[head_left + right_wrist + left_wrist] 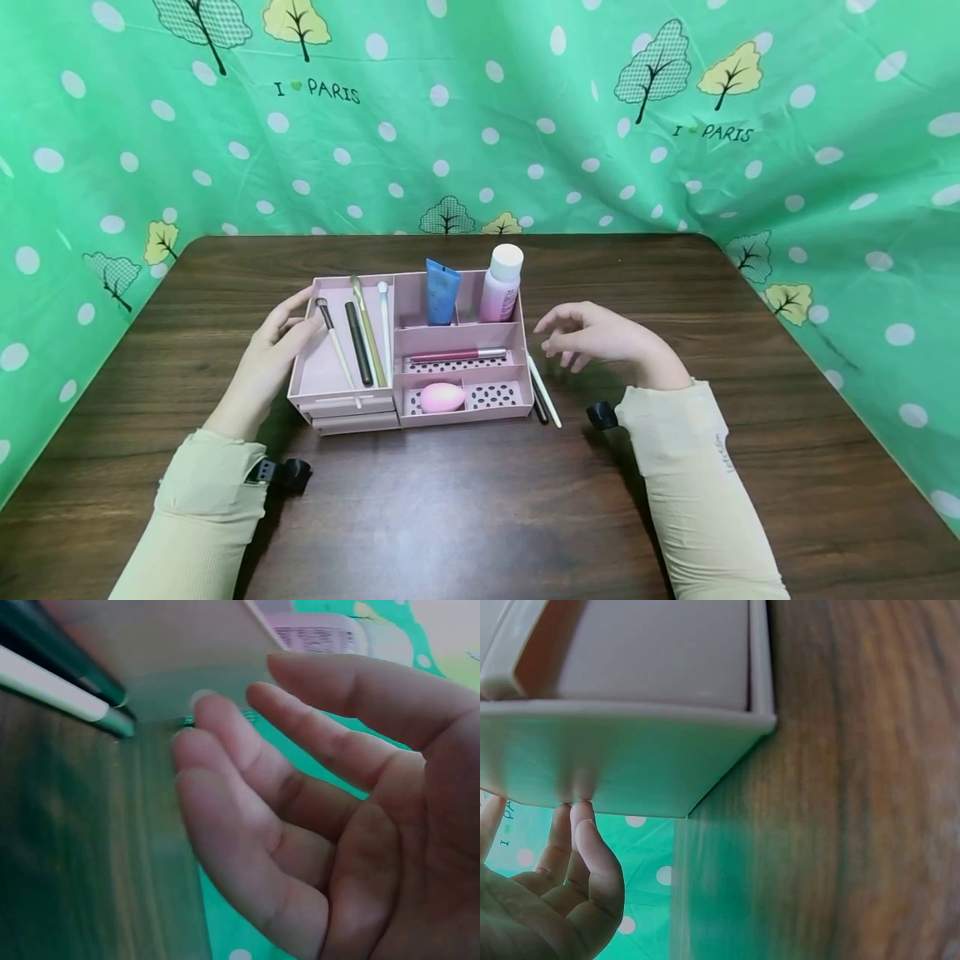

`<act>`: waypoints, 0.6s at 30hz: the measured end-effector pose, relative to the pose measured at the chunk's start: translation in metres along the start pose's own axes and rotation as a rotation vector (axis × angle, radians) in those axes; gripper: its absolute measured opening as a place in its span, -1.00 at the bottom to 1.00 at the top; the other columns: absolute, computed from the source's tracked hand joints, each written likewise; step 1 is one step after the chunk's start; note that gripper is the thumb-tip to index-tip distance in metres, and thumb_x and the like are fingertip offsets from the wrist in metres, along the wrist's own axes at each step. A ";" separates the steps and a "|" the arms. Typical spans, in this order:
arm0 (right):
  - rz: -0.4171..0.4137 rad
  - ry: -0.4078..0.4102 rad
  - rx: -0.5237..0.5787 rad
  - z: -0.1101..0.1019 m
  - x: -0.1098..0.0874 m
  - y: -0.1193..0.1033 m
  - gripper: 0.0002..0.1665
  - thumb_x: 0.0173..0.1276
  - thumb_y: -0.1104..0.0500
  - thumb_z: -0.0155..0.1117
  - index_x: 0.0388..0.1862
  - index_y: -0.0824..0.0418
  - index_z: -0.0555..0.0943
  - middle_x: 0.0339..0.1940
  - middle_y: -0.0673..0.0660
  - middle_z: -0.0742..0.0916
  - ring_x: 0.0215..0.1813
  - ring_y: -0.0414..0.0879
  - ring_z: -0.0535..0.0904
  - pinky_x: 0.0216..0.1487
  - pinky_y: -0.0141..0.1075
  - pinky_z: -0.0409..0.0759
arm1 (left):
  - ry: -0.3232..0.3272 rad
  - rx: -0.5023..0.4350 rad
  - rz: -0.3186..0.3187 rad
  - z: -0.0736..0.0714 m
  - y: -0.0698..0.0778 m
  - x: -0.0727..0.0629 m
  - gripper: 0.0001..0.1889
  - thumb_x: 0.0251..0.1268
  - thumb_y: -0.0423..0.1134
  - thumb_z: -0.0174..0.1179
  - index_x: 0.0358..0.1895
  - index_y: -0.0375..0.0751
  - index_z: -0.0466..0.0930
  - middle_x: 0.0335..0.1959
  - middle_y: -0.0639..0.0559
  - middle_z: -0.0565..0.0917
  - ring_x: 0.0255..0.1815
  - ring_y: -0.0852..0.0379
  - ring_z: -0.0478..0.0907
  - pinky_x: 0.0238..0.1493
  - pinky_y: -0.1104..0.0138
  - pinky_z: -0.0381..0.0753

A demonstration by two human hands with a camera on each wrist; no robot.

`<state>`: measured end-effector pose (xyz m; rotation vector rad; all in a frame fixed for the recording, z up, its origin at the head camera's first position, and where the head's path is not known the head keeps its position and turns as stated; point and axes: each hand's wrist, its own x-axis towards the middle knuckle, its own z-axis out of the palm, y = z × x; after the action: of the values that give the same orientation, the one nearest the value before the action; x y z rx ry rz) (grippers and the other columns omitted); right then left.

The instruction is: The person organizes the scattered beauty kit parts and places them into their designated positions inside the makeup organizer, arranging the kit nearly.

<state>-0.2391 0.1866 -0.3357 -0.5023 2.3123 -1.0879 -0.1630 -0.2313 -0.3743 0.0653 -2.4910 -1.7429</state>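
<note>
A pink desk organizer (313, 371) stands in the middle of the table. Fingertips of my left hand (258, 367) touch its left wall, thumb near the top rim. To its right hovers my right hand (596, 337), fingers loosely bent and holding nothing. Beside the organizer's right wall lie a white stick (546, 396) and a black stick (540, 408), both seen close in the right wrist view. The left compartment holds a makeup brush (335, 337), a black pen-like stick (358, 343), a gold stick (368, 337) and a white-handled brush (386, 325).
In the organizer's right half stand a blue tube (442, 293) and a pink bottle (499, 292) with a white cap. Below them lie a dark pink cosmetic tube (450, 356) and a pink makeup sponge (442, 397). A green curtain (480, 100) hangs behind the wooden table (450, 508).
</note>
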 end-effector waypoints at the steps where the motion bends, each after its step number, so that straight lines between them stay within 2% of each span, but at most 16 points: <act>1: 0.013 -0.009 -0.002 0.002 0.002 0.001 -0.57 0.38 0.24 0.20 0.17 0.42 0.49 -0.17 0.35 0.70 -0.33 0.00 0.62 -0.28 -0.18 0.67 | 0.000 0.000 0.000 0.000 0.000 0.000 -0.41 0.50 0.06 0.04 0.53 0.21 0.20 -0.08 0.22 0.52 -0.06 0.37 0.46 -0.03 0.47 0.42; 6: 0.076 -0.045 -0.018 0.010 0.010 0.007 -0.60 0.36 0.26 0.21 0.14 0.40 0.50 -0.20 0.28 0.71 -0.40 -0.05 0.59 -0.35 -0.22 0.63 | 0.000 -0.002 0.001 0.000 0.000 0.000 -0.41 0.50 0.06 0.04 0.53 0.21 0.20 -0.10 0.23 0.53 -0.06 0.37 0.47 -0.02 0.46 0.41; 12: 0.085 -0.036 -0.077 0.015 0.018 0.011 -0.60 0.33 0.23 0.27 0.11 0.36 0.53 -0.35 0.19 0.67 -0.45 -0.08 0.58 -0.40 -0.22 0.64 | 0.003 -0.003 0.003 0.000 0.000 0.000 -0.41 0.50 0.06 0.04 0.53 0.22 0.20 -0.09 0.22 0.53 -0.04 0.37 0.46 0.03 0.41 0.38; 18: 0.086 -0.044 -0.071 0.016 0.022 0.015 -0.61 0.33 0.24 0.26 0.11 0.34 0.53 -0.28 0.14 0.69 -0.42 -0.08 0.59 -0.37 -0.19 0.67 | 0.001 -0.004 0.003 0.000 0.000 0.000 -0.41 0.50 0.06 0.04 0.53 0.21 0.20 -0.10 0.23 0.53 -0.05 0.37 0.46 0.01 0.44 0.39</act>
<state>-0.2481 0.1741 -0.3628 -0.4448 2.3180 -0.9487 -0.1632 -0.2314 -0.3747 0.0625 -2.4855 -1.7464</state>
